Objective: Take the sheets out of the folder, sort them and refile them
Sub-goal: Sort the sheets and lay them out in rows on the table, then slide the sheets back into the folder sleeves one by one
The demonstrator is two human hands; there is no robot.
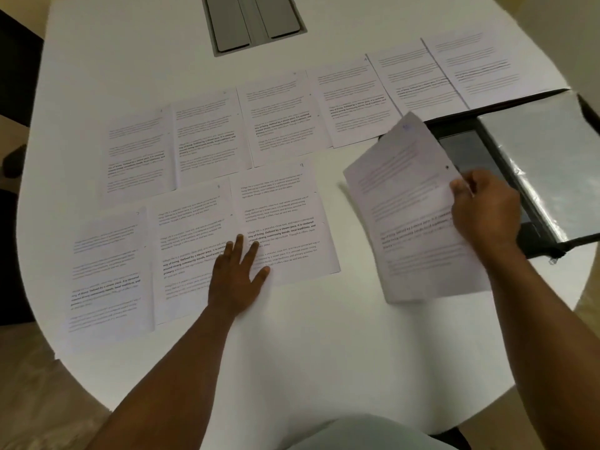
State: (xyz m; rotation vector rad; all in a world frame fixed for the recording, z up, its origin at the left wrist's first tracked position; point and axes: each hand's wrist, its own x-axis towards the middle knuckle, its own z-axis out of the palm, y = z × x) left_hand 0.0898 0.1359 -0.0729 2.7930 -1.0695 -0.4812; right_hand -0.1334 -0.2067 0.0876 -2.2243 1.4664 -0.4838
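Observation:
Several printed sheets lie in two rows on the white table (324,352). The far row (279,118) runs from the left to the far right. The near row has three sheets, the rightmost one (285,203) marked 9. My left hand (238,274) rests flat, fingers spread, on the seam between the middle and right near-row sheets. My right hand (483,209) grips the right edge of one more sheet (409,206), lifted and tilted above the table. The open black folder (532,164) with clear sleeves lies at the right, partly behind that sheet.
A grey cable hatch (253,21) is set into the table's far middle. The table edge curves around at left, right and near me. A dark chair or floor area shows at the far left.

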